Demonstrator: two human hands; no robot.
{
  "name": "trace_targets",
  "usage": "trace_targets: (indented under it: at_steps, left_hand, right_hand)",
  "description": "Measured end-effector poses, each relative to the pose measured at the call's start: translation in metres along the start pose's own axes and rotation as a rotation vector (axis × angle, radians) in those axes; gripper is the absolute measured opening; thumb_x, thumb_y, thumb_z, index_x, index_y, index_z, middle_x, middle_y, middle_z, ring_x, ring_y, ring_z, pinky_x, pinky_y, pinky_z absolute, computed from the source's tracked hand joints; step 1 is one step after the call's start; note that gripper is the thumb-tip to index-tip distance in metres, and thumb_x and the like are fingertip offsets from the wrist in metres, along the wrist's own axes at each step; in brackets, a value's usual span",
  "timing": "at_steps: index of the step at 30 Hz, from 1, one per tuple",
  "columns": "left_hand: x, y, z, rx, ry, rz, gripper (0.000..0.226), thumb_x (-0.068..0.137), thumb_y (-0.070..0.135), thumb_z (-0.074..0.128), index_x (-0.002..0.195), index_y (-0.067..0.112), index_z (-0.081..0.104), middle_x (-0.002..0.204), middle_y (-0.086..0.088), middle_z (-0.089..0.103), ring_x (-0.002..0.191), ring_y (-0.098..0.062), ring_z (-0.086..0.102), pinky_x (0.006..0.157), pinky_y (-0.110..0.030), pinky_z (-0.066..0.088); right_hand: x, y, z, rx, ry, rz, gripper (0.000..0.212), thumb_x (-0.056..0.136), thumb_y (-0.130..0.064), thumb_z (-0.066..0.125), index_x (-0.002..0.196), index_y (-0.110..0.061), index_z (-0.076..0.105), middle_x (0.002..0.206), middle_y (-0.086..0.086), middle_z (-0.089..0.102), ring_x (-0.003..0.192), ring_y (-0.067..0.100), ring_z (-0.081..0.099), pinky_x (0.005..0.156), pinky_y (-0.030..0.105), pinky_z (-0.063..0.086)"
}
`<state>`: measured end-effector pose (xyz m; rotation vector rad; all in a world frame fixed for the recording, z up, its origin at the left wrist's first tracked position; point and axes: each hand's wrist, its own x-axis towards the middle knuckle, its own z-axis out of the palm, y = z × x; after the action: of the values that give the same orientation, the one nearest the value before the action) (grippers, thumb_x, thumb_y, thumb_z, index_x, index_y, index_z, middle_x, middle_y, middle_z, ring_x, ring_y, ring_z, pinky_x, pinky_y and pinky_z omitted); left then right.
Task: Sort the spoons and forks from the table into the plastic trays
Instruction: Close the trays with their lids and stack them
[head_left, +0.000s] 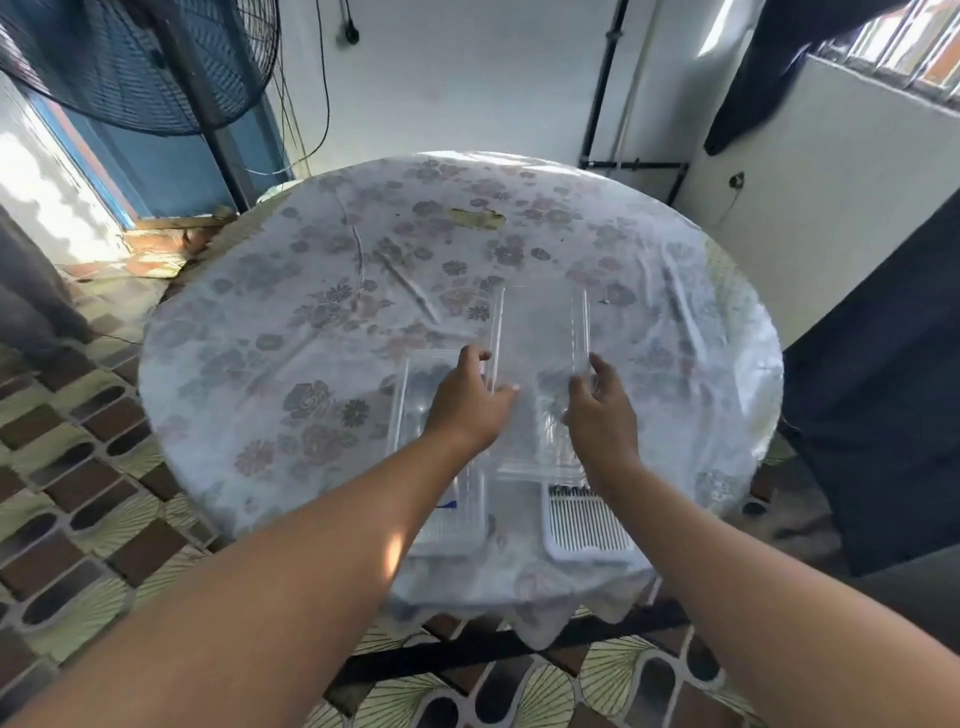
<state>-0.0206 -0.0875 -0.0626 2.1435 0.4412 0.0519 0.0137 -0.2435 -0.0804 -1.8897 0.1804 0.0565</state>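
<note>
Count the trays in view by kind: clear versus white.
Clear: 2, the centre clear tray and the left clear tray
White: 1, the white slotted tray
Total: 3

A round desk (249, 332) wears a floral cloth (322, 395) with a torn hole (478, 218) at its far side. On it lie clear trays (540, 332) at the middle and a white slotted tray (589, 532) near the front edge.
</note>
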Motion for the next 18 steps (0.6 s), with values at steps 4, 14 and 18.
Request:
trace_targets:
  at_steps: [4,14,18]
  left_hand:
    - [-0.005,0.013,0.042,0.089,-0.124,-0.005,0.064,0.092,0.039,0.073,0.143,0.021,0.039,0.127,-0.010,0.062,0.108,-0.027,0.063,0.092,-0.040,0.053]
    - [-0.006,0.009,0.071,0.342,-0.379,-0.097,0.100,0.082,0.043,0.084,0.158,0.022,0.023,0.152,-0.008,0.048,0.131,-0.028,0.054,0.102,-0.037,0.047]
    - [0.006,0.018,0.068,0.429,-0.394,-0.087,0.112,0.071,0.045,0.092,0.157,0.019,0.024,0.163,-0.008,0.031,0.141,-0.029,0.045,0.110,-0.041,0.043]
  right_hand:
    - [0.010,0.040,-0.045,-0.274,0.013,0.018,0.049,0.098,-0.054,0.044,0.144,-0.036,0.049,0.105,0.005,0.071,0.092,0.027,0.068,0.083,0.048,0.057]
    - [0.004,0.090,-0.075,-0.446,-0.108,0.020,0.045,0.101,-0.046,0.047,0.141,-0.027,0.047,0.133,0.007,0.052,0.099,0.021,0.054,0.084,0.041,0.048]
    - [0.000,0.091,-0.074,-0.443,-0.107,0.007,0.054,0.098,-0.045,0.047,0.149,-0.031,0.038,0.133,0.008,0.047,0.095,0.021,0.056,0.082,0.042,0.050]
